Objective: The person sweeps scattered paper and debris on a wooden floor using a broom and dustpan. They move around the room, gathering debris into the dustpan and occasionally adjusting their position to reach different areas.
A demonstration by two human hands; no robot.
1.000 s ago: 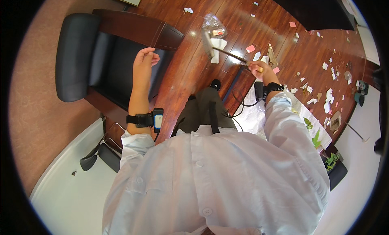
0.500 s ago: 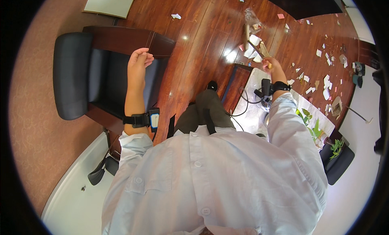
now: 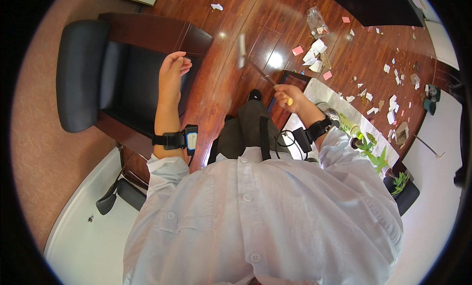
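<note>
A long-handled tool (image 3: 268, 78) is held out over the wooden floor (image 3: 255, 14), between the black armchair (image 3: 132, 81) and the scattered paper; its pale, narrow head (image 3: 241, 51) is blurred, and whether the boards are touched by it cannot be told. The handle is gripped by the right hand (image 3: 290, 96), whose fingers are curled round it, with the yellow handle end (image 3: 289, 102) left jutting toward the body. The right forearm is stretched forward and slanted inward, and a black strap (image 3: 319, 128) is worn on it. The left hand (image 3: 175, 71) is raised over the armchair and half open, its fingers loosely bent and pointed to the right. The left forearm is reached straight forward, with a strapped device (image 3: 191, 139) fastened around it. To the right of the tool, white paper pieces (image 3: 317, 48), a pink slip (image 3: 297, 51) and a clear plastic bag (image 3: 316, 22) are strewn on the floor. Near the right forearm, green leaves (image 3: 378, 162) are seen over a pale tabletop (image 3: 319, 91).
</note>
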